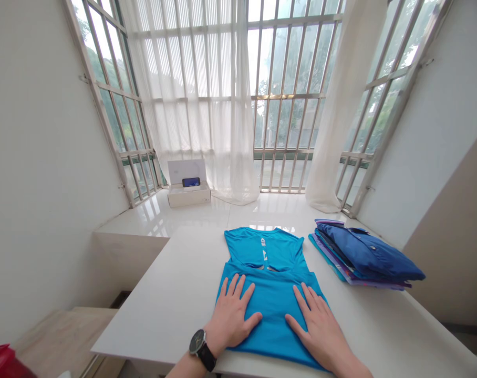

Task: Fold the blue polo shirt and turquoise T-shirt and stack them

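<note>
Pressing flat, left hand (231, 317) and right hand (316, 329), fingers (238, 287) spread apart, clamped on nothing: one turquoise sleeveless knit top (268, 310), folded across once, lying on white rectangular surface (163, 310); stack of folded garments (364, 254) just beside, rightward.

A bright blue sleeveless shirt (272, 294) lies flat on a white table (159, 299), folded over across its middle. Small white marks run down its upper part, above a narrow slit near the fold.
</note>
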The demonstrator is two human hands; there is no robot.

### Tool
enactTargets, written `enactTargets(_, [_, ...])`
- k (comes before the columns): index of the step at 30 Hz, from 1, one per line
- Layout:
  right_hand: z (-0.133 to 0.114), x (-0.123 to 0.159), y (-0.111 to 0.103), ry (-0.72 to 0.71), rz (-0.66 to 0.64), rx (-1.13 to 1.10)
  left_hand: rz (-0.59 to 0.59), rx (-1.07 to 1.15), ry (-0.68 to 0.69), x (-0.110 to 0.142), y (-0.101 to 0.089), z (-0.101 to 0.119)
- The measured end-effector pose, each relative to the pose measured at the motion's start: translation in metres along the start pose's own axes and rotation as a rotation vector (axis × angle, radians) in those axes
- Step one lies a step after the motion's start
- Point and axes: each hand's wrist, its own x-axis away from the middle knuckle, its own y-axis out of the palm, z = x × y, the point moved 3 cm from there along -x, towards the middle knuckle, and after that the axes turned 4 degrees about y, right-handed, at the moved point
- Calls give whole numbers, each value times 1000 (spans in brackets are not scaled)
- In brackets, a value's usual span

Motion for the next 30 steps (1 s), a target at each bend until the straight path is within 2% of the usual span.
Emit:
enactTargets(6, [3,10,-3,-25,-64,10,-1,9,16,2,-1,3])
enactTargets(10, [0,10,-5,-23,-44,8,-8,15,17,2,-1,3])
enactTargets(15, [1,11,-11,-88,83,-14,-30,-3,1,2,-7,8])
enactTargets(18, [10,23,-12,-174,222,3,-61,-10,-8,14,-13,11])
enactTargets(20, [20,36,-5,-203,252,16,-77,-4,10,28,-15,11])
enactTargets(25, [39,57,22,-191,84,47,-76,5,37,55,-12,5])
enactTargets(30, [45,59,30,-239,94,60,-74,-1,37,58,-12,6])
